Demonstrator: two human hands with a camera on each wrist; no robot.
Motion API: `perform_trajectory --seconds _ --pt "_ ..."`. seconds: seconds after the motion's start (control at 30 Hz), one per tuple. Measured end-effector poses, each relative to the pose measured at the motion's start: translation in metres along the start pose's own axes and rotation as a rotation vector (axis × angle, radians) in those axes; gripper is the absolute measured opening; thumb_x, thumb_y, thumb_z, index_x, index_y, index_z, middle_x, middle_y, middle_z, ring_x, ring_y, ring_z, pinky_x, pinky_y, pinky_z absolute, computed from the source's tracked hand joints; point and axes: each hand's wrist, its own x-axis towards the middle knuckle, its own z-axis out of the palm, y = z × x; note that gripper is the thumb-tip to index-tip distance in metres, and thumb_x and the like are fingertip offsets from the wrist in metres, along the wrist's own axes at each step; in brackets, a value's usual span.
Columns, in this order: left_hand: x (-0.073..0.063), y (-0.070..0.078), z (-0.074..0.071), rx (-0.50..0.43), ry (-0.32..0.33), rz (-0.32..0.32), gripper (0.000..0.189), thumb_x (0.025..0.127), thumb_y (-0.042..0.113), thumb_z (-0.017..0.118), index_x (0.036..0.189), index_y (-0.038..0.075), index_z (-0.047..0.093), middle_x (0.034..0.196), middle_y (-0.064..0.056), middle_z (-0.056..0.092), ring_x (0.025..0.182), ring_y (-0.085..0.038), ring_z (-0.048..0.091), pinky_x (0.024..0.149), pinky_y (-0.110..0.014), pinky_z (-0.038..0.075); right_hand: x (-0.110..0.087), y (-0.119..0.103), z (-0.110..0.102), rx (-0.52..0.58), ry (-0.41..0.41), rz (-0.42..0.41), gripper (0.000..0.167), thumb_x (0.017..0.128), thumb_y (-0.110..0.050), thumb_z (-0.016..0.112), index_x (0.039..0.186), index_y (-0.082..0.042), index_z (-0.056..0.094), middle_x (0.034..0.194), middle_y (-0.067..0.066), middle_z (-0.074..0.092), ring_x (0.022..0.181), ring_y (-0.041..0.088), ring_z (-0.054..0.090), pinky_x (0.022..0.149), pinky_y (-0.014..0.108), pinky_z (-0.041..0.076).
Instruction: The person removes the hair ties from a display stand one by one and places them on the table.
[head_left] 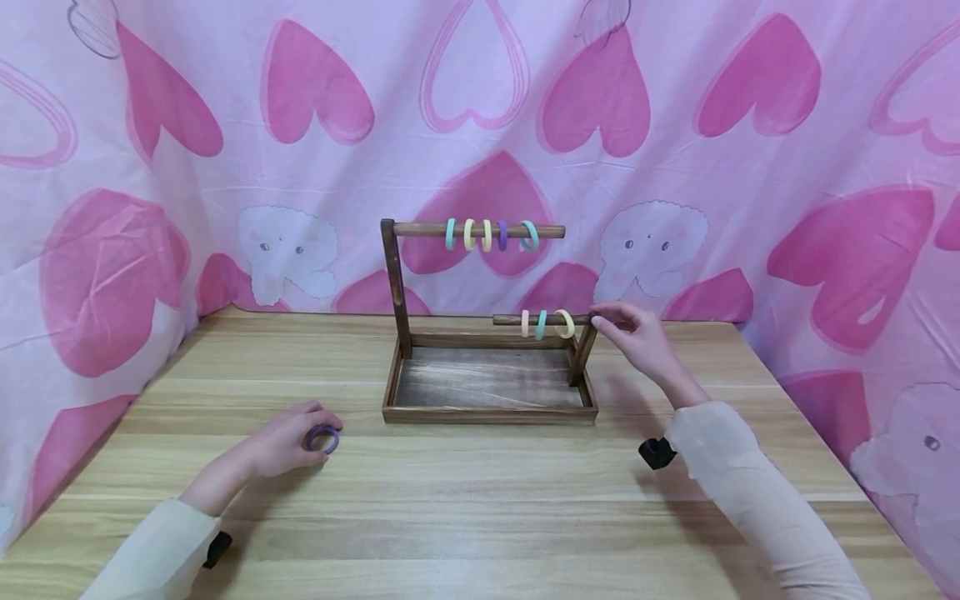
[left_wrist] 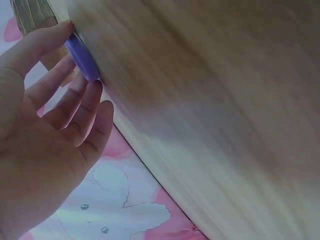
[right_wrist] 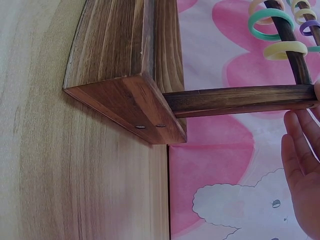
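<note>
My left hand (head_left: 288, 442) pinches a purple ring (left_wrist: 82, 57) between thumb and fingertips, low over the table and left of the wooden rack (head_left: 491, 414). At the rack's right side, my right hand (head_left: 637, 337) grips the top of the short post (right_wrist: 240, 99) with its fingertips. A pink ring (head_left: 525, 323), a teal ring (head_left: 540, 325) and a yellow ring (head_left: 567, 323) hang on the lower rod. Several teal, yellow and purple rings hang on the upper rod (head_left: 420, 229). The right thumb is mostly cut off in the right wrist view.
The rack stands on a light wooden table (head_left: 465, 517), its tall post (head_left: 397, 292) on the left. Behind and beside the table hangs a pink curtain (head_left: 465, 183) printed with hearts. Black devices (head_left: 657, 452) sit at both wrists.
</note>
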Motion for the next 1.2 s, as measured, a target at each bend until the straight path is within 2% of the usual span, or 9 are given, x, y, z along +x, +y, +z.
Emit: perform_trajectory --seconds 0.23,0.4,0.73,0.97,1.2 --pt "0.002 0.002 0.002 -0.004 0.030 -0.009 0.038 0.069 0.013 0.073 0.104 0.006 0.059 0.095 -0.001 0.052 0.088 -0.020 0.048 0.077 -0.042 0.040 0.000 -0.001 0.000 0.007 0.001 0.001 0.027 0.087 -0.009 0.056 0.108 0.007 0.057 0.100 0.020 0.060 0.081 0.012 0.057 0.068 0.019 0.043" --pt "0.009 0.008 0.003 -0.042 0.088 -0.006 0.036 0.073 0.012 0.070 0.106 0.004 0.058 0.099 -0.002 0.052 0.090 -0.022 0.050 0.077 -0.041 0.041 0.000 0.000 0.000 0.009 0.001 0.003 0.027 0.087 -0.009 0.056 0.108 0.008 0.057 0.100 0.020 0.060 0.082 0.007 0.056 0.070 0.018 0.043" --pt "0.031 0.029 0.004 -0.035 0.198 0.088 0.036 0.076 0.014 0.070 0.108 0.006 0.058 0.105 0.001 0.054 0.094 -0.023 0.052 0.078 -0.040 0.043 0.000 0.000 -0.001 0.005 0.003 -0.005 0.026 0.087 -0.009 0.056 0.108 0.006 0.058 0.101 0.019 0.060 0.083 0.007 0.056 0.071 0.018 0.042" --pt "0.051 0.044 0.008 -0.069 0.206 0.140 0.037 0.076 0.019 0.069 0.109 0.006 0.058 0.109 -0.001 0.053 0.104 -0.020 0.048 0.089 -0.041 0.036 0.000 0.000 0.000 0.005 0.004 -0.007 0.025 0.087 -0.009 0.056 0.108 0.004 0.058 0.101 0.018 0.060 0.084 0.005 0.055 0.071 0.018 0.042" --pt "0.069 0.057 0.013 -0.118 0.202 0.197 0.034 0.079 0.019 0.066 0.110 0.008 0.057 0.112 -0.002 0.053 0.107 -0.019 0.046 0.089 -0.039 0.035 0.000 0.001 0.000 0.008 0.009 -0.008 0.025 0.086 -0.008 0.056 0.107 0.006 0.058 0.100 0.019 0.060 0.082 0.006 0.056 0.070 0.018 0.042"
